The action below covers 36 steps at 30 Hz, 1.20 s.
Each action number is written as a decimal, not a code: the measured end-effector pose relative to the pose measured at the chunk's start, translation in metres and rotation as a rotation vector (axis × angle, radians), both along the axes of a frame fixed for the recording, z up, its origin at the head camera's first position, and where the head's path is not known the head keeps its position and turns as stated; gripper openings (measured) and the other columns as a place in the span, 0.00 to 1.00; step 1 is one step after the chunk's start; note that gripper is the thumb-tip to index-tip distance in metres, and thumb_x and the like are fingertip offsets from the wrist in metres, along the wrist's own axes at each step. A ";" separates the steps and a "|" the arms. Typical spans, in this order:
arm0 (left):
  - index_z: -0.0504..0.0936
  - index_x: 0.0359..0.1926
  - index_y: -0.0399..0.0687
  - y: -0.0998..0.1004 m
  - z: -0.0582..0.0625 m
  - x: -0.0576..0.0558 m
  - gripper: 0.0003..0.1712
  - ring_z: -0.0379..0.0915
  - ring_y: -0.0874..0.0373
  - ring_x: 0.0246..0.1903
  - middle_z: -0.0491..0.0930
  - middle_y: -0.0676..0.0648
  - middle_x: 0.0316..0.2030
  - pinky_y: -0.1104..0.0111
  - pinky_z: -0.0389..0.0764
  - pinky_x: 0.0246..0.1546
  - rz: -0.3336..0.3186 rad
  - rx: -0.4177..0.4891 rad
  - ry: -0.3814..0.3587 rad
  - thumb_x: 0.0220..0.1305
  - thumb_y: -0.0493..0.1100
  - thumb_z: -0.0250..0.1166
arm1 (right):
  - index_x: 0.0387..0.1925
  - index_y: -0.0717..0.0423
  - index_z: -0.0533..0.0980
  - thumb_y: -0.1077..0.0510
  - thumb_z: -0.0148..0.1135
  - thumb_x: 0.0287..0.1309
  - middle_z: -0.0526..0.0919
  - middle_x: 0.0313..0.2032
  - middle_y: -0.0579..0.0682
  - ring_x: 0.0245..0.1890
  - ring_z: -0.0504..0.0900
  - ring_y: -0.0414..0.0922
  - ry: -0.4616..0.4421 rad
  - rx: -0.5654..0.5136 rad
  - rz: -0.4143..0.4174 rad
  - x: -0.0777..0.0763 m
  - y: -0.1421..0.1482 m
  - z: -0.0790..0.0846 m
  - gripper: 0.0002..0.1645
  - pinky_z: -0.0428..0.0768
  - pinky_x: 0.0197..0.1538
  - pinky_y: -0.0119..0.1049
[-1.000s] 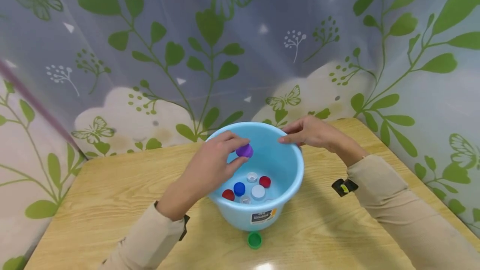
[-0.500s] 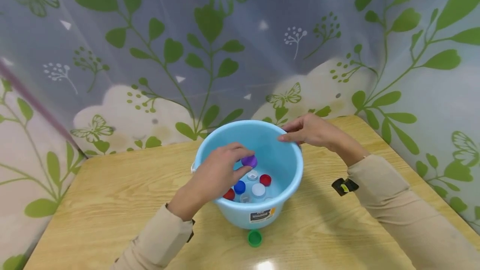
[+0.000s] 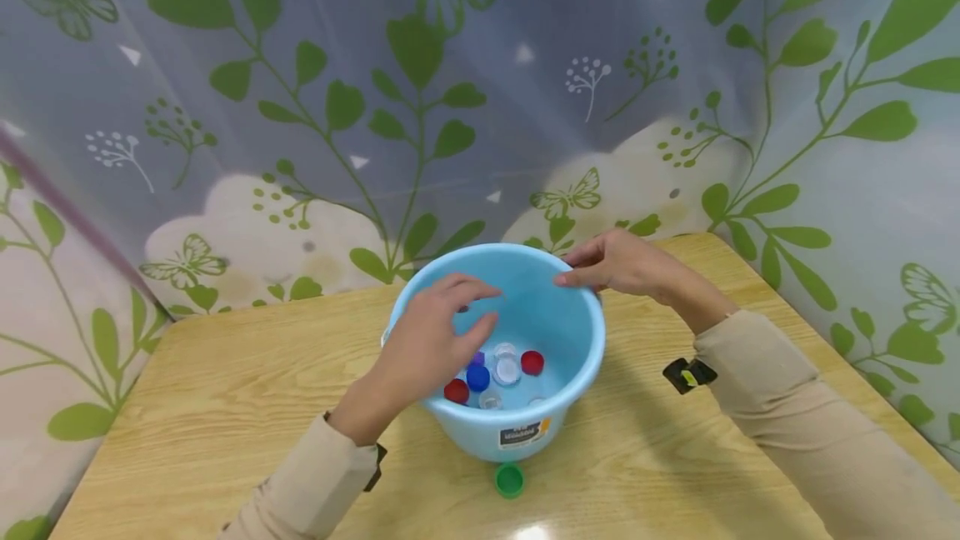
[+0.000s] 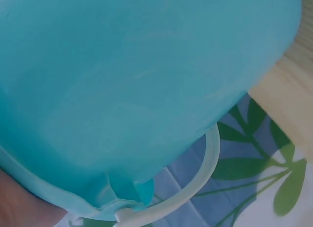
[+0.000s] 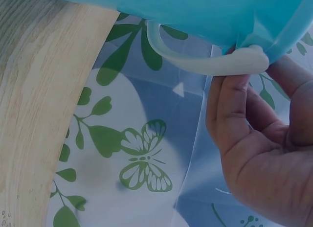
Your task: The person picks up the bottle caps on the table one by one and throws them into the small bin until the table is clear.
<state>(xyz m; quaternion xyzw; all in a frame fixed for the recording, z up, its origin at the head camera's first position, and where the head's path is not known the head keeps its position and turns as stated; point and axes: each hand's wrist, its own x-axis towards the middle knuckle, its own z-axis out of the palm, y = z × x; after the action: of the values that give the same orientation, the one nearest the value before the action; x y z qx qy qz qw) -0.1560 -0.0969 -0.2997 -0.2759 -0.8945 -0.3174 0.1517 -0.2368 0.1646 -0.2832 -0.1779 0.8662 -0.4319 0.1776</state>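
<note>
A light blue bucket (image 3: 577, 373) stands on the table. Over its left side hovers my left hand (image 3: 431, 340), thumb and fingers apart with nothing between them. My right hand (image 3: 630, 267) holds the rim at the far right, thumb inside and fingers outside, near the white handle (image 5: 210, 63) in the right wrist view. On the bucket's floor lie bottle caps: a blue cap (image 3: 477, 377), a red cap (image 3: 532, 362), another red cap (image 3: 456, 391), a white cap (image 3: 507, 371) and several clear ones. A purple cap (image 3: 477, 358) is partly hidden behind my left hand.
A green cap (image 3: 509, 481) lies on the wooden table (image 3: 247, 407) just in front of the bucket. Behind the table hangs a curtain (image 3: 300, 107) printed with leaves and butterflies; its side part runs along the right edge.
My left hand lowered the purple cap into the bucket and let it go; it now lies beside the blue cap. The white cap has shifted slightly. My right hand stays on the rim.
</note>
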 end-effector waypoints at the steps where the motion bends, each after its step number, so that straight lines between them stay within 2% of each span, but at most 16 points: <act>1: 0.84 0.47 0.47 -0.001 0.000 0.000 0.12 0.76 0.59 0.44 0.79 0.53 0.45 0.67 0.79 0.45 0.006 0.050 0.003 0.62 0.40 0.65 | 0.53 0.64 0.78 0.52 0.67 0.58 0.85 0.39 0.53 0.36 0.84 0.47 0.002 0.001 -0.004 0.000 0.000 0.000 0.25 0.83 0.43 0.41; 4: 0.84 0.46 0.45 -0.006 0.003 0.000 0.11 0.77 0.56 0.43 0.80 0.50 0.44 0.65 0.81 0.43 0.028 0.193 -0.003 0.62 0.38 0.63 | 0.55 0.64 0.76 0.52 0.68 0.57 0.85 0.41 0.54 0.37 0.84 0.47 0.013 -0.004 -0.019 0.002 -0.001 0.000 0.28 0.83 0.44 0.41; 6: 0.83 0.46 0.44 -0.011 0.006 0.000 0.11 0.77 0.53 0.43 0.80 0.47 0.44 0.64 0.81 0.43 0.071 0.260 -0.031 0.63 0.37 0.62 | 0.56 0.64 0.75 0.51 0.68 0.57 0.84 0.43 0.54 0.39 0.84 0.47 0.023 -0.012 -0.024 0.003 -0.001 0.000 0.29 0.83 0.44 0.41; 11: 0.81 0.50 0.41 -0.030 0.012 -0.003 0.14 0.76 0.49 0.45 0.77 0.43 0.47 0.58 0.81 0.44 0.260 0.236 -0.142 0.63 0.38 0.61 | 0.55 0.58 0.77 0.48 0.68 0.57 0.83 0.46 0.52 0.43 0.82 0.48 0.106 0.007 -0.064 0.007 -0.003 -0.004 0.28 0.81 0.49 0.44; 15: 0.78 0.53 0.41 -0.048 0.010 -0.005 0.17 0.73 0.49 0.47 0.75 0.43 0.51 0.57 0.80 0.45 0.343 0.235 -0.186 0.63 0.38 0.60 | 0.53 0.56 0.79 0.46 0.66 0.58 0.83 0.46 0.50 0.47 0.80 0.48 0.204 0.017 -0.090 0.013 -0.003 -0.007 0.25 0.79 0.52 0.47; 19: 0.76 0.56 0.39 -0.065 0.006 -0.002 0.19 0.72 0.48 0.49 0.74 0.41 0.51 0.57 0.79 0.46 0.364 0.240 -0.223 0.64 0.39 0.59 | 0.53 0.55 0.79 0.45 0.65 0.60 0.82 0.46 0.50 0.48 0.80 0.49 0.258 -0.020 -0.088 0.019 0.000 -0.008 0.25 0.79 0.51 0.47; 22: 0.75 0.56 0.39 -0.075 0.005 0.002 0.20 0.74 0.47 0.45 0.75 0.40 0.49 0.58 0.81 0.41 0.375 0.218 -0.295 0.66 0.42 0.59 | 0.53 0.55 0.78 0.44 0.63 0.60 0.82 0.47 0.50 0.48 0.79 0.49 0.296 -0.036 -0.098 0.024 0.004 -0.008 0.25 0.78 0.52 0.49; 25: 0.75 0.57 0.40 -0.082 0.004 0.006 0.21 0.75 0.48 0.39 0.74 0.39 0.46 0.61 0.83 0.31 0.377 0.239 -0.395 0.67 0.45 0.59 | 0.53 0.55 0.78 0.43 0.62 0.61 0.81 0.48 0.50 0.48 0.79 0.49 0.338 -0.056 -0.115 0.031 0.008 -0.008 0.25 0.78 0.51 0.50; 28: 0.73 0.59 0.41 -0.087 0.002 0.010 0.25 0.74 0.50 0.33 0.73 0.38 0.42 0.62 0.84 0.24 0.362 0.272 -0.525 0.67 0.50 0.60 | 0.53 0.56 0.78 0.45 0.61 0.63 0.81 0.48 0.50 0.47 0.80 0.47 0.399 -0.089 -0.114 0.040 0.012 -0.008 0.23 0.80 0.49 0.45; 32: 0.71 0.60 0.45 -0.089 0.000 0.015 0.29 0.74 0.50 0.31 0.74 0.38 0.41 0.59 0.85 0.24 0.320 0.322 -0.698 0.65 0.55 0.62 | 0.50 0.57 0.79 0.52 0.62 0.63 0.81 0.46 0.49 0.43 0.80 0.42 0.509 -0.129 -0.071 0.054 0.014 -0.007 0.18 0.82 0.45 0.38; 36: 0.69 0.61 0.44 -0.090 -0.001 0.017 0.31 0.80 0.49 0.31 0.77 0.37 0.41 0.56 0.85 0.28 0.253 0.440 -0.843 0.64 0.55 0.63 | 0.48 0.56 0.80 0.60 0.64 0.61 0.81 0.45 0.47 0.40 0.81 0.40 0.639 -0.156 0.005 0.074 0.016 -0.005 0.13 0.83 0.42 0.34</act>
<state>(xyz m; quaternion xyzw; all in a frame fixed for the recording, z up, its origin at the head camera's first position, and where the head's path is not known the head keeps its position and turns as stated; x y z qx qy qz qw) -0.1385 -0.1867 -0.3009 0.0261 -0.8163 -0.5619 -0.1314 -0.1626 0.1807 -0.2882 -0.3197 0.8419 -0.4189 -0.1162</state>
